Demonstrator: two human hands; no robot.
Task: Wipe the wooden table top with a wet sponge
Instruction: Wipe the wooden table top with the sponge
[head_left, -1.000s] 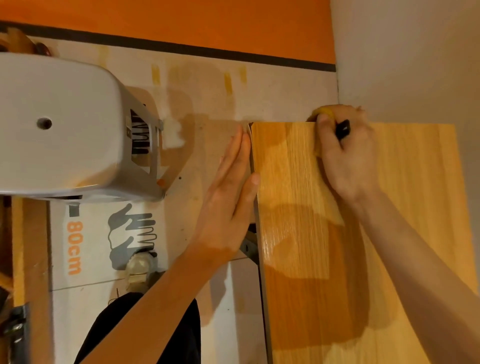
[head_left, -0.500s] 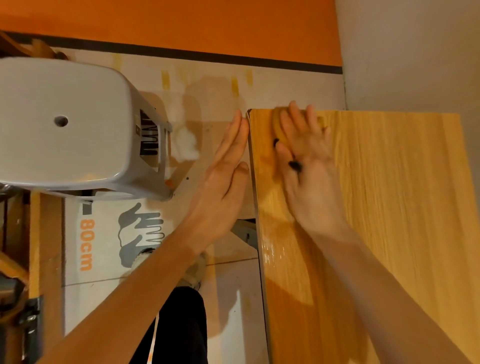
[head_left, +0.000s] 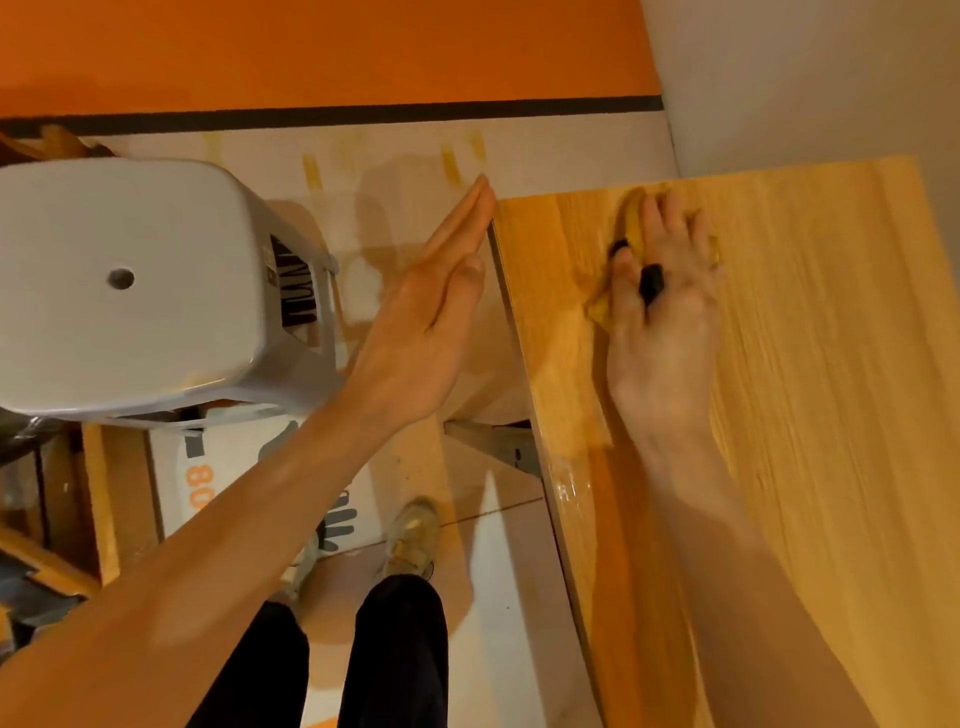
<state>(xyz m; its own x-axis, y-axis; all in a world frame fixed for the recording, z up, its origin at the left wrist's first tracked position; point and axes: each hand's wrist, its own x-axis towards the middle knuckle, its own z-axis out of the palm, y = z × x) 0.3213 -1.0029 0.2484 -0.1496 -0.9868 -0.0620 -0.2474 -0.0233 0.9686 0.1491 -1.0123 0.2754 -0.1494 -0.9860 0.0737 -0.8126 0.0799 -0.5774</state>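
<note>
Since half a second ago the right hand (head_left: 662, 312) has slid the sponge (head_left: 631, 223) away from the left edge of the tabletop (head_left: 831, 389), toward the middle of its far end.

Nearest the camera, at the bottom of the frame, both forearms reach forward over dark trouser legs and a pale shoe on the floor. Along the tabletop's near left edge a glossy wet streak catches the light, so by my reading that strip is already wiped. Further up, the left hand (head_left: 431, 322) is flat, its fingers straight and pressed together, lying against the tabletop's left edge and gripping nothing. It seems to steady the board or guard the edge. Right of it, the right hand presses down with fingers spread over the yellow sponge, which peeks out beyond the fingertips and beside the thumb, near the far left corner. A grey stool (head_left: 140, 291) stands at the left of the frame.

The wiping stroke is under way along the far edge. The dry-looking right side still wants passes, with steady downward pressure to keep the sponge flat.
</note>
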